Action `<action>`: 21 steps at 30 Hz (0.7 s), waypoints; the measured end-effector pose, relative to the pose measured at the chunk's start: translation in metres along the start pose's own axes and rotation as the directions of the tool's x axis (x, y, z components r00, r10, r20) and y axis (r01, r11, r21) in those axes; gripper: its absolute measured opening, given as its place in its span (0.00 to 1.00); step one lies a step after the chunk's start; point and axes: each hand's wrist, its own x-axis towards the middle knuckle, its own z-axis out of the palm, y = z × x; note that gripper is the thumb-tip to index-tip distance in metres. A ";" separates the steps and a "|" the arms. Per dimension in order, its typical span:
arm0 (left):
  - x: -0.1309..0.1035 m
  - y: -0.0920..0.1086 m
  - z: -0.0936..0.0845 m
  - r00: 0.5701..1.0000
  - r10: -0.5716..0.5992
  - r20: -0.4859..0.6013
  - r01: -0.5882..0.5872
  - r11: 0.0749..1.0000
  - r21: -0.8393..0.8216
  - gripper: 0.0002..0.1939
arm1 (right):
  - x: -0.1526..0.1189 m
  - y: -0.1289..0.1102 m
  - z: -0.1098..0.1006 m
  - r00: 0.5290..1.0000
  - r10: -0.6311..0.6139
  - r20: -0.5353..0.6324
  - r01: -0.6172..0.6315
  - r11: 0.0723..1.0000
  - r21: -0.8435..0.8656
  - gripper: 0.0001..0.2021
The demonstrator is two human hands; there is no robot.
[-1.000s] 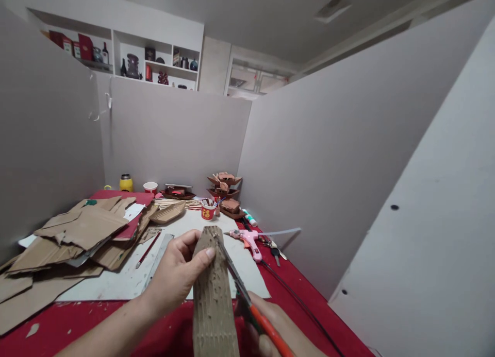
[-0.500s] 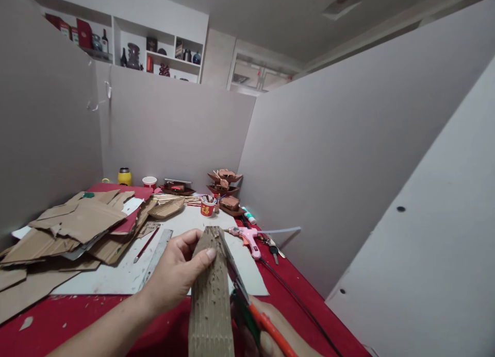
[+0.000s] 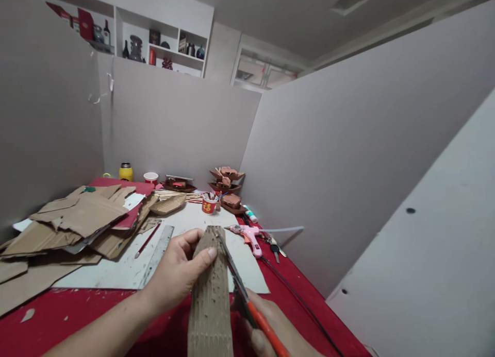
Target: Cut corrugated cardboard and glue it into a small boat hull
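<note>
My left hand (image 3: 184,261) grips a long strip of corrugated cardboard (image 3: 211,310) near its far end, thumb on top and fingers behind. The strip's upper end narrows with slanted corners, and its ribbed face looks towards me. In my right hand (image 3: 266,316) is a pair of scissors (image 3: 237,279) with red-orange and green handles, partly hidden by the fingers. Their blades lie along the right edge of the strip, tips close to its far end. The blades look nearly together.
A pink glue gun (image 3: 249,236) with its cord lies to the right, near some keys (image 3: 274,249). Cardboard pieces (image 3: 81,218) pile up at left, beside a pencil (image 3: 148,239) and a metal ruler (image 3: 158,255). Small boat models (image 3: 228,187) and a red cup (image 3: 209,203) stand behind.
The scissor blades have swung slightly left, their tips now over the strip's upper right edge. My left hand keeps its grip, and the whole view has shifted a little.
</note>
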 end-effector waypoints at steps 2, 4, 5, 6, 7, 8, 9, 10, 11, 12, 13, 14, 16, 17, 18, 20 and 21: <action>0.000 -0.001 -0.001 1.000 -0.002 -0.002 0.002 1.000 0.002 0.12 | 0.001 0.000 0.002 1.000 0.002 0.007 -0.002 1.000 0.010 0.28; 0.001 -0.002 -0.001 1.000 -0.007 -0.004 0.007 1.000 -0.004 0.13 | 0.001 -0.002 0.002 1.000 0.004 0.014 -0.004 1.000 0.022 0.26; 0.001 -0.002 -0.001 1.000 -0.010 -0.003 0.010 1.000 -0.008 0.13 | 0.001 -0.002 0.002 1.000 0.004 0.018 -0.005 1.000 0.027 0.25; 0.001 -0.002 -0.001 1.000 -0.011 -0.003 0.011 1.000 -0.012 0.14 | 0.002 -0.002 0.002 1.000 0.003 0.022 -0.003 0.999 0.033 0.24; 0.001 -0.002 -0.001 1.000 -0.012 0.002 0.012 1.000 -0.015 0.14 | 0.002 -0.002 0.003 1.000 -0.003 0.026 0.002 0.999 0.040 0.23; 0.001 -0.002 -0.001 1.000 -0.011 0.007 0.012 1.000 -0.018 0.14 | 0.002 -0.002 0.004 0.999 -0.011 0.030 0.010 0.999 0.050 0.23; 0.001 -0.002 -0.002 1.000 -0.011 0.012 0.011 1.000 -0.021 0.14 | 0.001 -0.001 0.005 0.999 -0.021 0.034 0.018 0.998 0.061 0.23; 0.001 -0.001 -0.002 1.000 -0.012 0.015 0.012 1.000 -0.023 0.13 | 0.001 0.001 0.006 0.999 -0.027 0.035 0.025 0.997 0.072 0.24; 0.001 -0.001 -0.002 1.000 -0.013 0.015 0.014 1.000 -0.024 0.13 | 0.000 0.003 0.007 0.999 -0.029 0.034 0.026 0.996 0.083 0.24; 0.000 -0.001 -0.002 1.000 -0.016 0.015 0.017 1.000 -0.025 0.13 | 0.000 0.004 0.008 0.999 -0.023 0.031 0.020 0.996 0.090 0.23; 0.000 -0.001 -0.002 1.000 -0.019 0.013 0.019 1.000 -0.024 0.13 | -0.001 0.006 0.008 1.000 -0.015 0.027 0.012 0.996 0.094 0.23; 0.000 -0.001 -0.001 1.000 -0.022 0.011 0.022 0.999 -0.025 0.13 | -0.002 0.007 0.009 1.000 -0.005 0.026 0.003 0.995 0.096 0.23; 0.000 -0.002 -0.001 1.000 -0.030 0.009 0.030 0.999 -0.029 0.14 | -0.002 0.009 0.010 1.000 0.005 0.031 -0.008 0.995 0.097 0.22; 0.000 -0.003 0.000 1.000 -0.031 0.003 0.031 0.999 -0.031 0.14 | -0.002 0.010 0.010 0.999 0.005 0.032 -0.008 0.995 0.096 0.22; 0.001 -0.004 0.000 1.000 -0.029 -0.007 0.029 0.999 -0.030 0.14 | -0.002 0.010 0.011 1.000 0.002 0.029 -0.005 0.995 0.096 0.22; 0.002 -0.007 0.000 0.999 -0.016 -0.034 0.016 1.000 -0.019 0.16 | -0.002 0.010 0.012 1.000 0.000 0.020 -0.002 0.995 0.104 0.22; 0.002 -0.008 0.000 0.999 -0.011 -0.044 0.010 1.000 -0.011 0.17 | -0.001 0.010 0.013 1.000 0.001 0.014 -0.002 0.994 0.109 0.22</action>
